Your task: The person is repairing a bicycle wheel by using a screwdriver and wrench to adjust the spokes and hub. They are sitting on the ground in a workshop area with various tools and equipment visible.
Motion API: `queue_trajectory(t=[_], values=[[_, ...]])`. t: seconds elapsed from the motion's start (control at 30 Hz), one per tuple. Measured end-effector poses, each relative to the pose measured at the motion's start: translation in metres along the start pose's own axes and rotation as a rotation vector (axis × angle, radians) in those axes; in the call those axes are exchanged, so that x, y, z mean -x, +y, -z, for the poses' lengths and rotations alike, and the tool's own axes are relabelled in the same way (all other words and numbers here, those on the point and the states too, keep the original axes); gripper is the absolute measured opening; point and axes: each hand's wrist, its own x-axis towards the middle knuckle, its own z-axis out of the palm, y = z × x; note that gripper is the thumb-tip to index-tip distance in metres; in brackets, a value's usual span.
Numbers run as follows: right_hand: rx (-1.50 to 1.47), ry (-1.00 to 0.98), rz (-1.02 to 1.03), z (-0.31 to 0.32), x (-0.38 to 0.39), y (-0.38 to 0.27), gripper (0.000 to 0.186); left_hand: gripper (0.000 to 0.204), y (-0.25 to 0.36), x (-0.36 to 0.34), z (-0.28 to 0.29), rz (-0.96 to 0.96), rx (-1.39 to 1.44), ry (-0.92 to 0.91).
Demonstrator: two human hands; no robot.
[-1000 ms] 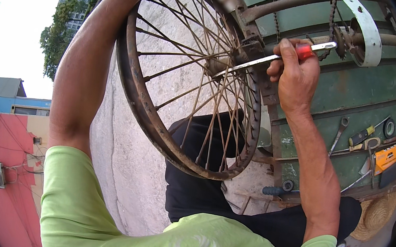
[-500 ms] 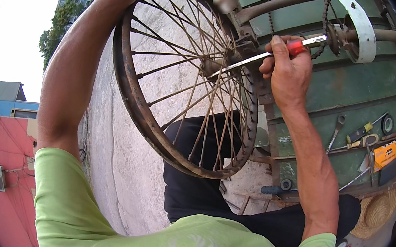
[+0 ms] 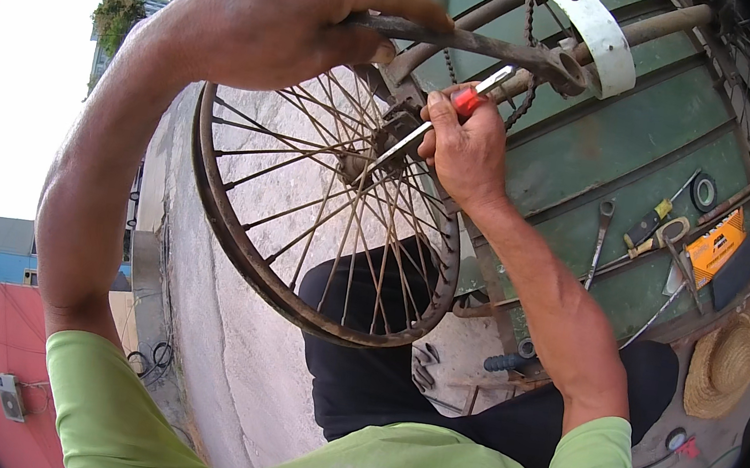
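Observation:
My left hand (image 3: 280, 18) is closed around a long dark wrench (image 3: 494, 46) with a ring-shaped end, held above the wheel. That ring end reaches right, beyond the screwdriver's handle. In my right hand (image 3: 469, 152) is a screwdriver (image 3: 471, 102) with a red and clear handle, gripped with the thumb along it. Its shaft slants down-left, the tip at the hub of a rusty spoked wheel (image 3: 259, 287); whether the tip touches the hub I cannot tell. Chain (image 3: 528, 27) and a white curved guard (image 3: 600, 38) are close to the handle.
Green slatted panels (image 3: 638, 108) lie at the right in a metal frame. On them are a spanner (image 3: 603, 228), another screwdriver (image 3: 651, 221), a tape roll (image 3: 703, 192) and an orange box (image 3: 716, 249). A straw hat (image 3: 726, 361) and a gauge (image 3: 676, 438) lie at lower right.
My left hand has come lower and further into view, bringing the wrench over the wheel. The view has shifted; my right hand still holds the screwdriver at the hub.

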Motion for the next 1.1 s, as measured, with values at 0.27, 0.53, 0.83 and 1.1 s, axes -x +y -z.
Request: queue_trajectory(t=[0.27,0.53,0.83,1.1], values=[[0.037,-0.009,-0.015,0.004,0.0,0.005,0.024,0.037,0.029,-0.016,0.005,0.134,-0.029,-0.131],[-0.025,-0.001,-0.01,-0.003,0.0,0.003,0.025,0.043,0.034,-0.011,0.047,0.211,0.156,0.06],[-0.039,0.012,-0.024,-0.004,0.001,0.002,0.021,0.041,0.03,-0.001,-0.029,-0.066,0.1,0.438],[-0.106,-0.046,0.003,-0.006,0.007,-0.009,0.02,0.049,0.015,0.03,-0.087,0.189,0.247,0.404]])
